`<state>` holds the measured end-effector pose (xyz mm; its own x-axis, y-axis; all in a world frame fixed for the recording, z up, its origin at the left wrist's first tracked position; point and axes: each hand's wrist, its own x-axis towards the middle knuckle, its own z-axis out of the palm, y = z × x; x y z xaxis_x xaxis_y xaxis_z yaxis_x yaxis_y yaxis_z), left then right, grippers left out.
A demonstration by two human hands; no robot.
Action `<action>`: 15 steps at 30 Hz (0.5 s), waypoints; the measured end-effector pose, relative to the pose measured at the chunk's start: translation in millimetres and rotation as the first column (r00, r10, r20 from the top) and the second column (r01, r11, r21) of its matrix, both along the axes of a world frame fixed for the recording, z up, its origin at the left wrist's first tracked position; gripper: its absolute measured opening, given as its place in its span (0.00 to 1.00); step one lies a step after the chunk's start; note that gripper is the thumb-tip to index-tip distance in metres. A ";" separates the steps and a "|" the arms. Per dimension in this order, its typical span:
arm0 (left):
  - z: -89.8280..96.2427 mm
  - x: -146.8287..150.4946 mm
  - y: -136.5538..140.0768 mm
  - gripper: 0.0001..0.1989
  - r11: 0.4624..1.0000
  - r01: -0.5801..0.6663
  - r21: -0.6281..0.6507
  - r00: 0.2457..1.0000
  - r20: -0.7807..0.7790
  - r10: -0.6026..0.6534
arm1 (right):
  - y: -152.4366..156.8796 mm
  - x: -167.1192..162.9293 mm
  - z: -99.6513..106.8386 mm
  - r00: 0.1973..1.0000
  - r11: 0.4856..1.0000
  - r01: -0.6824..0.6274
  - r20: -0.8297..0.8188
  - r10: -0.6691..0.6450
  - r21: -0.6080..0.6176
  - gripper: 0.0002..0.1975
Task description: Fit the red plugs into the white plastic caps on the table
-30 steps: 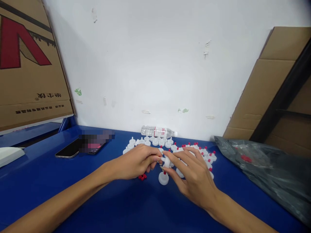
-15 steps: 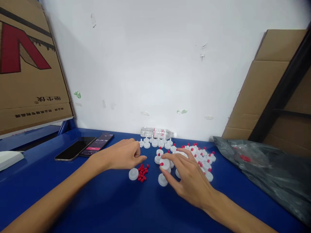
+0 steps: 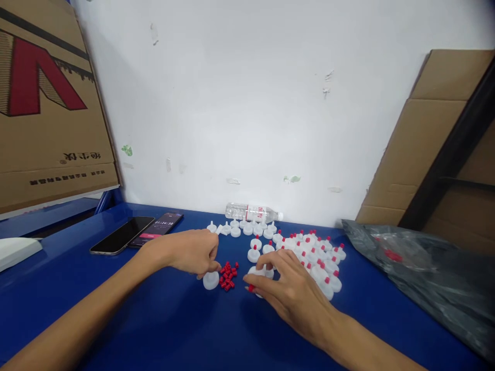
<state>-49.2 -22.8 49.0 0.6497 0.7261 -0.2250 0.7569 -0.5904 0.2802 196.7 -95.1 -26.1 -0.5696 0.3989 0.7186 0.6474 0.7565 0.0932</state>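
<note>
My left hand is closed, its fingertips pinching at the top of a white nozzle cap on the blue table. Beside that cap lies a loose pile of small red tips. My right hand has its thumb and fingers closed around a white nozzle cap with a red tip; the fingers hide most of it. More white caps stand close behind those fingers. A dense group of red-tipped white caps spreads out to the right of this hand.
White caps without red tips stand in front of a lying plastic bottle by the wall. Two phones lie at left. A dark plastic bag covers the right side. Cardboard leans behind it.
My left hand has moved left and down onto the white cap beside the red pile. My right hand has lowered toward me, with the red-tipped cap between its fingers.
</note>
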 end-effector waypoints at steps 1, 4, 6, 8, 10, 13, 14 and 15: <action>2.1 -1.5 0.5 0.22 1.000 -0.006 -0.001 1.000 0.001 0.006 | 0.1 -0.4 -0.6 1.000 1.000 0.001 -0.006 -0.001 0.015 0.11; 8.4 -4.2 2.2 0.23 0.999 -0.021 0.029 0.999 0.030 0.021 | 1.8 -0.4 -3.3 1.000 1.000 -0.003 -0.009 0.004 0.026 0.14; 10.2 -3.1 3.3 0.24 0.992 -0.021 0.122 0.997 0.079 0.011 | 3.7 0.1 -5.1 1.000 1.000 -0.002 0.000 0.002 0.005 0.15; 8.3 0.4 3.9 0.24 0.968 -0.015 0.251 0.992 0.126 -0.017 | 5.7 0.6 -6.9 1.000 1.000 0.013 0.004 -0.013 -0.027 0.12; 3.3 5.3 4.2 0.22 0.936 -0.012 0.352 0.986 0.160 -0.048 | 7.5 0.8 -8.9 0.999 0.997 0.036 0.011 -0.035 -0.069 0.09; -5.9 12.4 4.2 0.18 0.908 -0.009 0.419 0.976 0.203 -0.084 | 9.4 0.7 -12.0 0.997 0.990 0.070 0.026 -0.068 -0.122 0.09; -8.5 14.2 4.3 0.16 0.904 -0.006 0.428 0.972 0.213 -0.094 | 9.6 0.6 -12.6 0.996 0.988 0.084 0.030 -0.080 -0.132 0.09; -10.7 15.8 4.3 0.15 0.901 -0.002 0.435 0.970 0.221 -0.104 | 9.6 0.5 -12.7 0.995 0.986 0.098 0.030 -0.094 -0.135 0.10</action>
<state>-33.4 -18.4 38.3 0.6835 0.6810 0.2626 0.6667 -0.7290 0.1552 197.1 -85.5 -38.8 -0.5401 0.5459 0.6406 0.7164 0.6976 0.0095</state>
